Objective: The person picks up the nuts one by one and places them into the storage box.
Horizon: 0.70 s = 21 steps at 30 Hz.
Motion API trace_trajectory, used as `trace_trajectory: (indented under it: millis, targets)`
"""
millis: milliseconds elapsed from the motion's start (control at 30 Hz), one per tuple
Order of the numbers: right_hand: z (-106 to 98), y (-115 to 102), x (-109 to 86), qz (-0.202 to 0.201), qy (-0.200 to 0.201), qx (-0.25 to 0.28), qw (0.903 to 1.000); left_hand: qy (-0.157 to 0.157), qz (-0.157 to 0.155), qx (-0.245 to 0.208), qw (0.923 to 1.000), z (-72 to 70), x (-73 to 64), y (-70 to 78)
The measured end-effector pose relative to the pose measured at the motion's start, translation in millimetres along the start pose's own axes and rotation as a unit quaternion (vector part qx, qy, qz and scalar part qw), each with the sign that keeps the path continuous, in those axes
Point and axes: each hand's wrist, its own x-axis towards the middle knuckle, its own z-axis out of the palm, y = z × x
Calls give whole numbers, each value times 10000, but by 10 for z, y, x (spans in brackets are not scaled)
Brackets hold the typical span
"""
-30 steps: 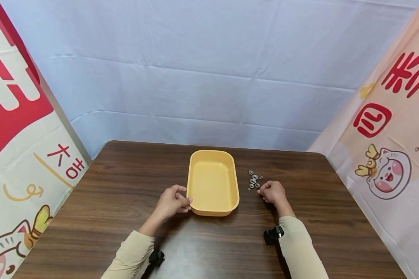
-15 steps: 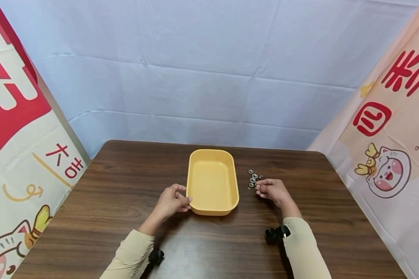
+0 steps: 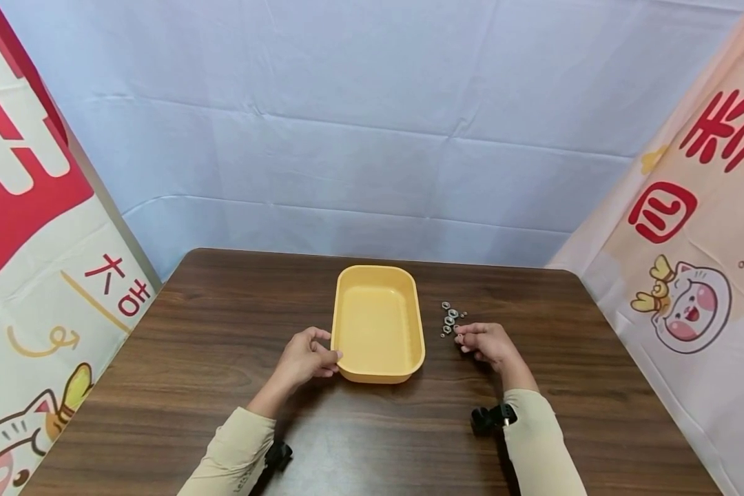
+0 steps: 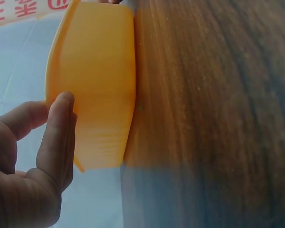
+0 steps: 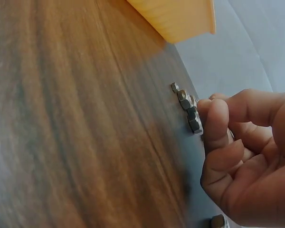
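A yellow rectangular tub (image 3: 378, 372) stands on the dark wooden table. My left hand (image 3: 306, 358) pinches its near left rim, thumb over the edge and fingers against the outer wall, as the left wrist view (image 4: 33, 156) of the hand shows. Right of the tub lie several metal hex nuts (image 3: 449, 321) of mixed sizes in a loose cluster. My right hand (image 3: 486, 342) is at the near right side of this cluster, thumb and fingertips together on a small nut (image 3: 461, 337). In the right wrist view, curled fingers (image 5: 217, 121) largely hide it, beside the other nuts (image 5: 194, 118).
The brown table (image 3: 372, 441) has rounded far corners. A pale blue cloth (image 3: 359, 151) hangs behind it, with printed banners at left (image 3: 31, 207) and right (image 3: 688, 275). Another nut (image 5: 218, 221) shows below my right hand in the right wrist view.
My right hand shifted left towards the nuts, then slightly back towards me, with a small nut now showing at its fingertips. My left hand and the tub have stayed in place.
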Motion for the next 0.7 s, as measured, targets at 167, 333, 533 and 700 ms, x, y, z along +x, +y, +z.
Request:
trace_trajectory:
  millis: [167,333,533,700]
  targets:
    - [4,-86,-41,168,-138,-11,9998,-302,-23,-225,9993,22,2,-25]
    - [20,-183,-70,176,-329,11,9993,-412,-18,-299,9987,62,21,-42]
    - [71,-304,-77,7,-345,-130,9993,-277,-76,-318,9991,93,29,-45]
    - [132,-423,-76,-170,-347,-307,9988,-248,-50,-393,9989,96,37,-51]
